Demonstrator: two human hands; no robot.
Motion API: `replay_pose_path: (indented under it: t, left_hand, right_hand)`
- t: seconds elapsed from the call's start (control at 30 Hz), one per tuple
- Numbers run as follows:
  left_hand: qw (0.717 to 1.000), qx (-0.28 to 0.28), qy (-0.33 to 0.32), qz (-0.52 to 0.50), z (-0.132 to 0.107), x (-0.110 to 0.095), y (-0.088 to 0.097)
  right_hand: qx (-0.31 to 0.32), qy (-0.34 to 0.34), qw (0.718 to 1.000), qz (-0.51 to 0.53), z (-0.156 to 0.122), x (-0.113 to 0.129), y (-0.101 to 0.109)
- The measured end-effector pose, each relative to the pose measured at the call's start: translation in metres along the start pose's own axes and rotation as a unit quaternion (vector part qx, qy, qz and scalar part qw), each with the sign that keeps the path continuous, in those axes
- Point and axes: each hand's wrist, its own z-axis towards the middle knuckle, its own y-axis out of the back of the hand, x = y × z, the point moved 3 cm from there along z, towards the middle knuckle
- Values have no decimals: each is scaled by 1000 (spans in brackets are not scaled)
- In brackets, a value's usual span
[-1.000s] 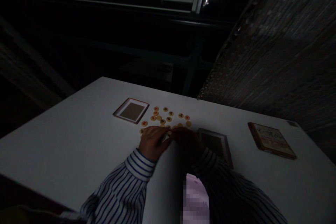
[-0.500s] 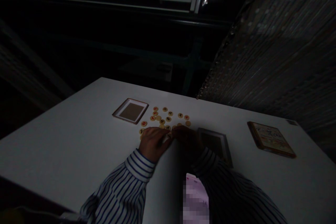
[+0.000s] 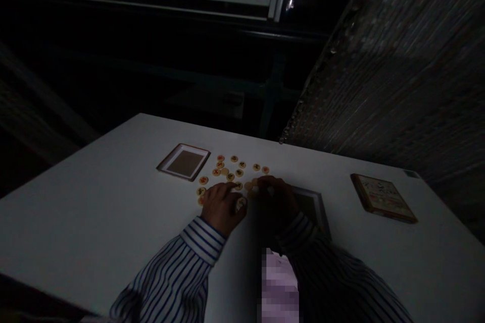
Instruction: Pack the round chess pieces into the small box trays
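Round wooden Chinese chess pieces point(image 3: 239, 172) with red or black characters lie scattered on the white table, several showing blank faces. My left hand point(image 3: 220, 206) rests over the near left part of the group. Its thumb and fingers curve around one piece point(image 3: 241, 204), which shows between them. My right hand point(image 3: 278, 198) is in deep shadow at the right side of the group. Its fingers are bent and apart above blank pieces point(image 3: 250, 186); its palm and thumb are hard to see. Both sleeves are striped.
An open shallow box half point(image 3: 162, 168) stands left of the pieces. A similar dark tray point(image 3: 321, 207) lies partly under my right forearm. Farther right is a flat box with a printed face point(image 3: 384, 197). A bead curtain point(image 3: 364, 91) hangs beyond the table's right rear edge.
My hands have moved apart from where their fingertips met. A piece now shows at my left thumb, and blank pieces show by my right fingers. The camera view has shifted slightly.
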Motion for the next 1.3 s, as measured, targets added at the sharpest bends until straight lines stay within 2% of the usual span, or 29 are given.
replay_pose_path:
  t: [0.1, 0.17, 0.37, 0.47, 0.7, 0.87, 1.0, 1.13, 1.2, 1.3]
  left_hand:
    - [1000, 8, 8, 15, 0, -1, -1]
    - [1000, 7, 10, 21, 1, -2, -2]
    - [1000, 8, 13, 24, 1, -3, -2]
    - [1000, 11, 13, 24, 2, -2, -4]
    - [999, -1, 0, 34, 0, 1, -7]
    - [999, -9, 3, 38, -2, 1, -9]
    - [999, -13, 8, 38, 0, 0, -2]
    - [998, -21, -14, 56, 12, -8, 11]
    - [997, -38, 0, 67, 20, -12, 15]
    - [997, -51, 5, 52, 32, -17, 12]
  right_hand:
    - [-17, 1, 1000, -9, 0, 1, 9]
    - [-3, 6, 999, -33, 1, 1, 15]
    - [62, 28, 989, -132, -7, 1, 18]
    - [113, 37, 978, -170, -11, 3, 16]
    - [175, 42, 964, -195, -11, 10, 15]
    - [182, 31, 961, -204, -13, 7, 7]
    - [181, 39, 960, -211, -14, 5, 3]
    - [192, 28, 958, -211, -12, 4, 2]
    - [190, 29, 959, -207, -12, 4, 2]
    - [182, 32, 961, -205, -12, 3, 2]
